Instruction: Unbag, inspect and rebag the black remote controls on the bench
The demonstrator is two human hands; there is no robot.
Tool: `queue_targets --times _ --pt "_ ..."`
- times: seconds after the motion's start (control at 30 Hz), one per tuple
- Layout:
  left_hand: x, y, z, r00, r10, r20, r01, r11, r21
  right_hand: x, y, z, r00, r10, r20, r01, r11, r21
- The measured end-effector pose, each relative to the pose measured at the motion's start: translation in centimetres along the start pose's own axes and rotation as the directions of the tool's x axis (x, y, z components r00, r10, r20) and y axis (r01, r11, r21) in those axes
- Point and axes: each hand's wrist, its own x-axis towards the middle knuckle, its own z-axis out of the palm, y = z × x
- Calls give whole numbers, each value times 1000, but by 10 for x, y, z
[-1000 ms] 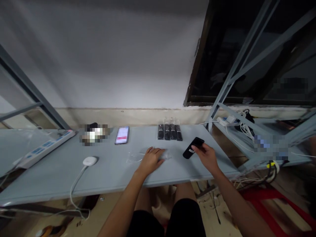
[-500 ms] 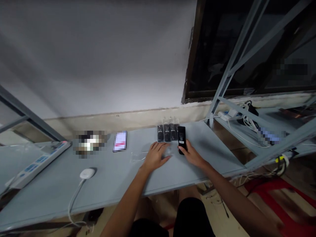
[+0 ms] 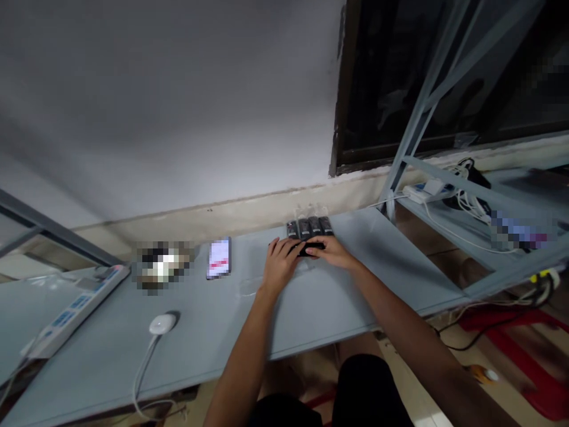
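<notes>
A slim black handset (image 3: 310, 247) lies crosswise between my two hands, just above the grey tabletop. My right hand (image 3: 332, 254) grips its right end with thumb and fingers. Curled over the left end is my left hand (image 3: 281, 261), its fingertips touching the handset and hiding part of it. Directly behind stand several similar black handsets (image 3: 315, 225) in clear plastic bags, lined up side by side against the wall. A clear plastic bag (image 3: 251, 286) lies flat by my left wrist and partly under my hands.
To the left are a lit phone (image 3: 219, 258), a white round puck on a cable (image 3: 162, 324) and a long power strip (image 3: 80, 311). Metal shelf posts (image 3: 411, 133) rise at the right, with tangled white cables (image 3: 471, 201) beyond. A red stool (image 3: 520, 356) stands below right.
The handset has turned from upright to crosswise and moved left. My left hand has come up from the table onto it. The view has shifted slightly.
</notes>
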Motion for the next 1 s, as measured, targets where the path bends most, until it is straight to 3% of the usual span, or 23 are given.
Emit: queue_targets --times 0.13,0.4,0.6,0.73,1.0 --pt "-7 -4 -1 999 -6 47 7 999 -33 -5 13 4 1000 -14 -22 14 1000 -16" --pt "-18 -14 -10 986 -115 124 123 990 -64 -19 31 2 971 -137 -196 74 952 -298" --pt "-27 -28 -24 950 -300 92 305 951 -49 -17 27 -3 932 -226 -285 173 964 -200" --pt "-30 -35 -23 943 -314 107 324 943 -81 -15 29 -7 933 -258 -251 212 957 -197" --pt "-29 -32 -20 941 -318 115 330 938 -107 -11 41 -7 944 -153 -291 126 986 -112"
